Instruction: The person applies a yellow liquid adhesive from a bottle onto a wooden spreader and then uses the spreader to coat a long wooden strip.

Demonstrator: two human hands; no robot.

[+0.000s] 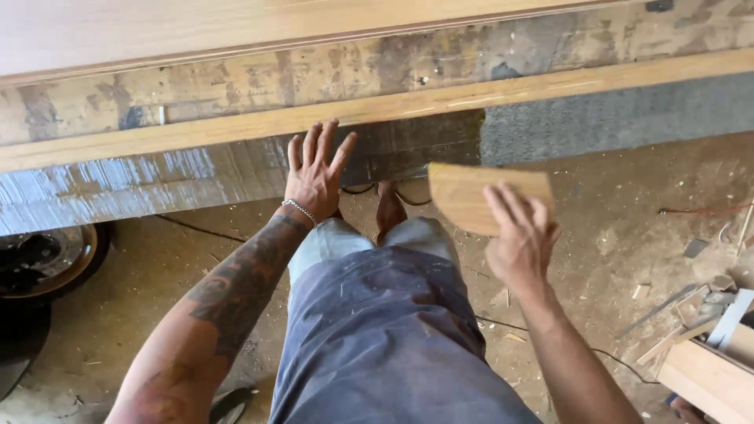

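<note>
My left hand (316, 169) is spread open with fingers apart, held just below a long wooden strip (236, 127) that runs along the edge of a worn workbench (236, 74). A thin chain bracelet circles that wrist. My right hand (518, 235) grips a thin flat piece of light wood (463, 192) with a curved edge, held in the air in front of the bench. Below are my legs in grey shorts (385, 322) and one bare foot (389, 208).
A smooth pale wooden panel (196, 27) lies on top of the bench. Wood offcuts and planks (707, 345) are piled at the right on the dusty floor (613, 235). A dark wheel (43, 263) sits at the left, and thin cables cross the floor.
</note>
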